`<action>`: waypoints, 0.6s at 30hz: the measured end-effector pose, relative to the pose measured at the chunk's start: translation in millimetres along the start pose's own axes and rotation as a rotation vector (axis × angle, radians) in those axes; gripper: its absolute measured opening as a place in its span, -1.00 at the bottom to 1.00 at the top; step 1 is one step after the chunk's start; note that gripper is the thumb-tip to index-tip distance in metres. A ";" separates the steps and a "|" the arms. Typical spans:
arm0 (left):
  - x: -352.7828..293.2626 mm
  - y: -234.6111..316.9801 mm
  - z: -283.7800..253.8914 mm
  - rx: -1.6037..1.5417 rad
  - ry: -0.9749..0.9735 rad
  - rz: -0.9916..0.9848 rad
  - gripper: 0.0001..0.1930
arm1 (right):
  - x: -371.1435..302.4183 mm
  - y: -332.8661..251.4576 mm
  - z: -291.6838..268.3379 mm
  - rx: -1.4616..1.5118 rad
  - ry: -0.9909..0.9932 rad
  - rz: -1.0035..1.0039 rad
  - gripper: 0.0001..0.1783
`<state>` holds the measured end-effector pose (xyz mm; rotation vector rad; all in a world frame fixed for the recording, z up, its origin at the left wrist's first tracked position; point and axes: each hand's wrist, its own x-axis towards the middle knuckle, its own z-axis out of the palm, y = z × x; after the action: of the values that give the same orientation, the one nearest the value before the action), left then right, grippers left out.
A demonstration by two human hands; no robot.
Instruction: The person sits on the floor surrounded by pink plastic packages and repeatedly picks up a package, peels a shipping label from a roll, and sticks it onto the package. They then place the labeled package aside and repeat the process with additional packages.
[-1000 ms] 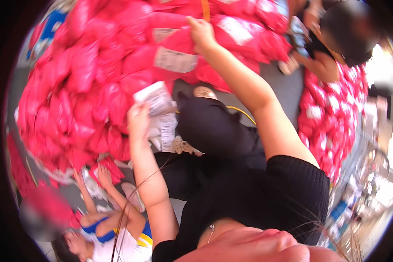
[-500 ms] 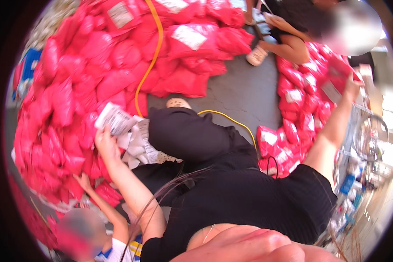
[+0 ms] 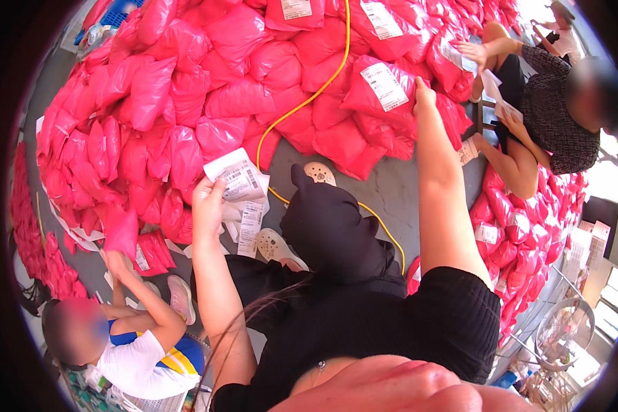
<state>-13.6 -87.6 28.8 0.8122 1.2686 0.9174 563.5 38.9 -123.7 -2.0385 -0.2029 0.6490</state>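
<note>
In my left hand (image 3: pixel 208 200), a folded strip of white printed labels (image 3: pixel 239 176) is pinched between thumb and fingers. More of the strip trails down beside my shoe. My right arm is stretched forward, and my right hand (image 3: pixel 424 95) grips the right edge of a plump pink plastic mailer bag (image 3: pixel 364 96). A white label (image 3: pixel 386 86) lies flat on that bag's upper face. The bag rests on the large heap of pink bags (image 3: pixel 216 103), most of which show no label from here. My right fingertips are partly hidden at the bag's edge.
A yellow cord (image 3: pixel 295 113) runs over the heap and across the grey floor (image 3: pixel 391 199). One person (image 3: pixel 144 364) at lower left handles a pink bag (image 3: pixel 121 230). Another (image 3: pixel 556 117) at right holds white label sheets (image 3: pixel 498 96). Labelled bags (image 3: pixel 522 226) and a fan (image 3: pixel 564 333) stand right.
My right hand has swung from the right-hand pile, where it held a pink bag, to a labelled bag on the front heap. My left hand keeps the labels. The view has turned.
</note>
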 end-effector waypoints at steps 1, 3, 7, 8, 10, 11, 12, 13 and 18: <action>-3.8 -0.3 -1.8 0.031 0.025 0.016 -0.78 | -27.9 -5.9 12.3 -0.207 0.028 -0.043 -0.23; 2.7 -0.9 3.3 0.056 0.029 0.014 -0.77 | -59.3 -20.1 0.8 -0.229 0.020 -0.275 -0.30; 38.2 -1.7 21.0 0.040 -0.008 -0.064 -0.78 | -85.8 -8.3 -43.5 -0.290 -0.175 -0.566 -0.42; 43.5 0.7 23.0 0.007 -0.005 -0.091 -0.78 | -96.1 -8.1 -67.3 -0.329 -0.307 -0.554 -0.44; 53.7 -1.4 16.0 0.002 -0.018 -0.071 -0.78 | -101.0 -12.0 -141.1 -0.479 -0.528 -0.468 -0.47; 57.8 -1.2 12.3 -0.004 -0.024 -0.061 -0.78 | -94.1 -17.1 -191.3 -0.604 -0.574 -0.404 -0.48; 61.2 -0.2 8.9 -0.010 -0.032 -0.050 -0.78 | -84.0 -25.2 -245.9 -0.750 -0.589 -0.338 -0.50; 63.1 3.3 10.6 0.012 -0.014 -0.066 -0.78 | -73.8 -36.2 -301.7 -0.910 -0.536 -0.280 -0.51; 69.1 12.3 -3.2 0.025 -0.006 -0.010 -0.78 | -53.5 -74.6 -407.5 -1.544 0.191 -0.244 -0.56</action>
<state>-13.9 -19.8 10.5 0.8272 1.2803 0.8914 739.6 -248.1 123.5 -3.3942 -1.0689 0.0208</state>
